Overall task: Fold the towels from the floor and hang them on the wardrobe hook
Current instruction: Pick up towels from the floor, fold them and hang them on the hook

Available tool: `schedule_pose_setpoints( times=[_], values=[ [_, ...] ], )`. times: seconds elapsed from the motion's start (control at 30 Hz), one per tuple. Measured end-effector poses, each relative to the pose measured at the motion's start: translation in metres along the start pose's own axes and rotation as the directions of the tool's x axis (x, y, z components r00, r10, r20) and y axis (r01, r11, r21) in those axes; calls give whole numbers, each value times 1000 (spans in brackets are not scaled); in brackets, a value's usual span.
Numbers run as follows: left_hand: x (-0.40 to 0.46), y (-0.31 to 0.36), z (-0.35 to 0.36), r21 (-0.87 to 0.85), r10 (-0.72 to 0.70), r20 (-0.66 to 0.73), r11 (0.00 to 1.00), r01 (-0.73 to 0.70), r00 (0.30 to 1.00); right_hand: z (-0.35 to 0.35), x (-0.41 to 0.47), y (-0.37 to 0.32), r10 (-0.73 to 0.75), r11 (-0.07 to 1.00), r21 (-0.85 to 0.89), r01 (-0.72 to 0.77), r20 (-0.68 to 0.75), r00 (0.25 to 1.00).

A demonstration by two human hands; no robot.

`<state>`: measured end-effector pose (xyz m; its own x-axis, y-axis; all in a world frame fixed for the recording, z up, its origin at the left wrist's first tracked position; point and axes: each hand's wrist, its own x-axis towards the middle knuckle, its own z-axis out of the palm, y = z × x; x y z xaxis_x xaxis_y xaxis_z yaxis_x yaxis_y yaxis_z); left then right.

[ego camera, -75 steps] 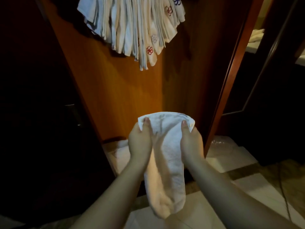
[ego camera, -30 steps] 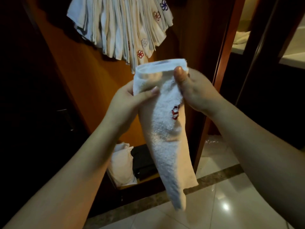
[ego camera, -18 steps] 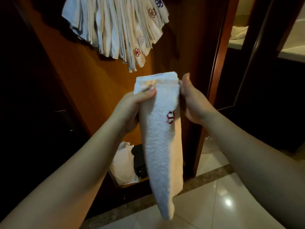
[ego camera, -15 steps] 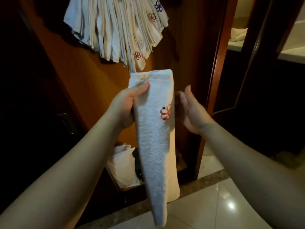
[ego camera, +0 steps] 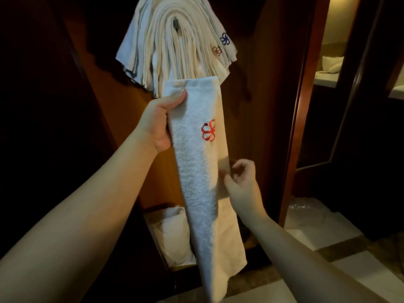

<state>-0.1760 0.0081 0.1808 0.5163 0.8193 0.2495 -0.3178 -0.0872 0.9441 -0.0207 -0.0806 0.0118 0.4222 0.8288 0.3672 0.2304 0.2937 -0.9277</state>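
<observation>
The left hand point(ego camera: 160, 121) pinches the top left edge of a long folded towel point(ego camera: 203, 171) that hangs free, the right hand point(ego camera: 241, 182), fingers loosely curled, touches its right edge halfway down, just below the hung towels point(ego camera: 175, 47) on the hook point(ego camera: 176, 24).

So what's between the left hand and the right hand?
In the head view, the folded white terry towel with a red emblem hangs between the left hand and right hand.
</observation>
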Motion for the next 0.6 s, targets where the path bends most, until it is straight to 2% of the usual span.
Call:
schedule_pose_setpoints(
  times=[0.07,0.2,0.3,0.37,0.5,0.6],
  values=[
    [2,6,2,-2,41,-35,999,-41,999,2,-4,-3,-76,992,-95,83,73,994],
    [6,17,9,-10,70,-89,997,-71,994,-4,0,0,47,949,-304,79,385,922],
    [9,22,13,38,60,-120,998,-55,991,0,9,-1,136,896,-437,80,441,887],
    [11,27,13,100,59,-148,994,-44,987,-1,13,-2,112,913,-399,84,443,890],
    [13,38,6,128,97,-177,989,-74,979,-7,10,-4,79,994,-97,-46,374,924],
    [12,38,4,185,93,-173,981,-61,981,-5,5,-3,102,994,-68,-80,436,894]
  ],
)
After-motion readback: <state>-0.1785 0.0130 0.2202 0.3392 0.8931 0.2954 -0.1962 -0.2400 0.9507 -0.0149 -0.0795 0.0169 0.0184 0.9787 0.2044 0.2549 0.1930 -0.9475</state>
